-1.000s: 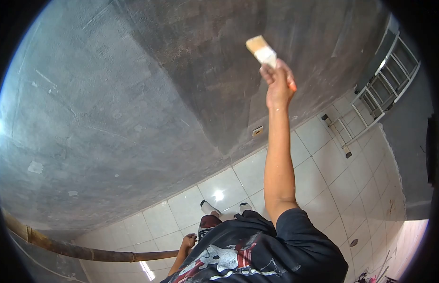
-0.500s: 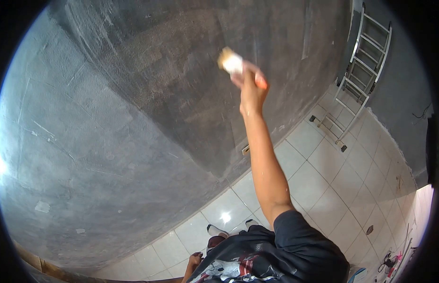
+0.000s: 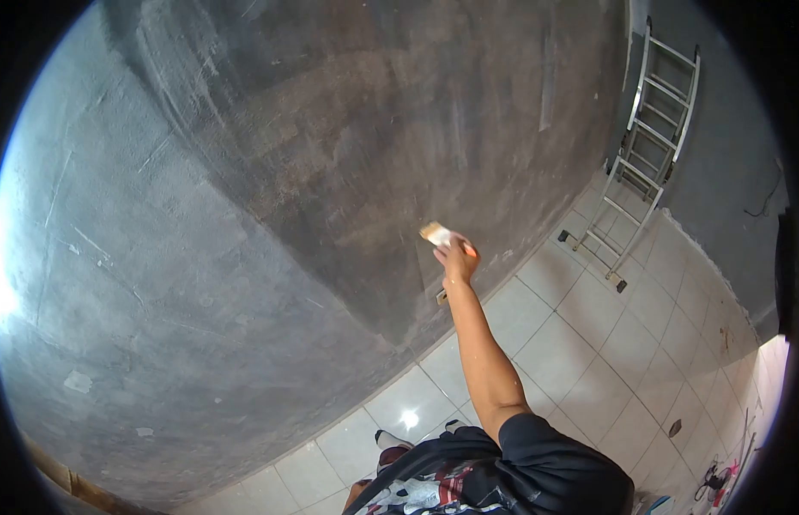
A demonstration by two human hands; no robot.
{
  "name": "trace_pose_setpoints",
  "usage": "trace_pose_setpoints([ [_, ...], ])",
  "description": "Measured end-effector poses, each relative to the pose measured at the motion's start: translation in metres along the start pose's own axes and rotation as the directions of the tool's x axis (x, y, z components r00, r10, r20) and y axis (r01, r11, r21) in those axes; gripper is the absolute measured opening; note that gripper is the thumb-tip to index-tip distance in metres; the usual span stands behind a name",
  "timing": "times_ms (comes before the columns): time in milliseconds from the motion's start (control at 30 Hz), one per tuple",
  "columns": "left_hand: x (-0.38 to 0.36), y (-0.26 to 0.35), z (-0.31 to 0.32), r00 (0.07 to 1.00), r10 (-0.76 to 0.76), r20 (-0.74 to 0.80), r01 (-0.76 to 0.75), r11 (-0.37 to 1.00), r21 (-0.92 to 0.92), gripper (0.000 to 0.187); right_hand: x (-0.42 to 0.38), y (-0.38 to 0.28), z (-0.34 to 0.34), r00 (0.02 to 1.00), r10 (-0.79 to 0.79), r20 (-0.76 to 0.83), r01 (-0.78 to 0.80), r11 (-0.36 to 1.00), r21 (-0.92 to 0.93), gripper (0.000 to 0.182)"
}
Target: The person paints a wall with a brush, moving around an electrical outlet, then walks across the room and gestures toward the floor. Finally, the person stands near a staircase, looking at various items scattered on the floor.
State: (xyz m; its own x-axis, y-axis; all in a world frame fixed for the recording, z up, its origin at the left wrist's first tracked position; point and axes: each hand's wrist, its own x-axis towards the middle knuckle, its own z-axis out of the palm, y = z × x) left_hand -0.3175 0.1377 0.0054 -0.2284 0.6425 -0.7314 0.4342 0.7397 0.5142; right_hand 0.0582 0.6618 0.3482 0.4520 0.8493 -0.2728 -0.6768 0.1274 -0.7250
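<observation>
One hand is in clear view: the right hand (image 3: 457,262), raised at the end of an outstretched bare arm, its grip clamped around the handle of a wide paintbrush (image 3: 436,234). The brush's pale bristles point up and to the left and lie against, or just beside, the grey wall (image 3: 245,215); contact itself is too small to make out. The wall fills most of the view, darker and wet-looking around the brush, lighter and drier to the left. Just below the hand, low on the wall, sits a small pale outlet (image 3: 441,297). The left hand (image 3: 358,492) shows only as a sliver at the bottom edge, hanging by the person's dark printed shirt (image 3: 520,472); whether its grip is apart or together cannot be told. The floor (image 3: 588,343) is laid with glossy white tiles. A metal ladder (image 3: 647,146) leans against the wall, well apart from the brush, on the right.
</observation>
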Motion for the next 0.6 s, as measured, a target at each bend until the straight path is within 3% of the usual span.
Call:
trace_pose_setpoints([
  [67,-0.003,-0.002,-0.005,1.000,-0.005,-0.006,0.005,1.000,0.005,0.034,-0.008,-0.035,0.033,0.993,-0.095,0.066,0.099,0.992,-0.073,0.019],
  [167,-0.009,-0.003,-0.016,0.999,-0.019,-0.028,0.019,1.000,-0.008,0.034,-0.028,-0.121,0.098,0.882,-0.401,0.247,0.388,0.916,0.101,0.022],
  [233,-0.011,-0.003,-0.021,0.997,-0.065,-0.044,0.059,0.991,-0.118,0.034,-0.035,-0.167,0.125,0.812,-0.501,0.300,0.408,0.854,0.323,0.023],
  [300,-0.045,0.043,-0.031,0.993,-0.111,-0.050,0.091,0.948,-0.304,0.034,-0.029,-0.187,0.136,0.762,-0.538,0.360,0.401,0.829,0.391,0.025],
  [367,-0.057,0.067,-0.024,0.990,-0.123,-0.067,0.095,0.940,-0.327,0.033,-0.014,-0.173,0.128,0.750,-0.536,0.386,0.404,0.835,0.374,0.027],
  [433,-0.046,0.067,-0.015,0.992,-0.104,-0.073,0.081,0.960,-0.269,0.031,0.002,-0.130,0.104,0.844,-0.423,0.330,0.325,0.892,0.314,0.026],
  [567,-0.038,0.051,-0.004,0.997,-0.071,-0.010,0.069,0.990,-0.126,0.028,0.026,-0.027,0.015,0.981,-0.185,0.057,0.181,0.981,0.065,0.019],
  [600,-0.038,0.042,-0.003,0.997,-0.072,-0.010,0.070,0.991,-0.111,0.028,0.029,-0.020,0.011,0.982,-0.182,0.056,0.179,0.982,0.063,0.019],
])
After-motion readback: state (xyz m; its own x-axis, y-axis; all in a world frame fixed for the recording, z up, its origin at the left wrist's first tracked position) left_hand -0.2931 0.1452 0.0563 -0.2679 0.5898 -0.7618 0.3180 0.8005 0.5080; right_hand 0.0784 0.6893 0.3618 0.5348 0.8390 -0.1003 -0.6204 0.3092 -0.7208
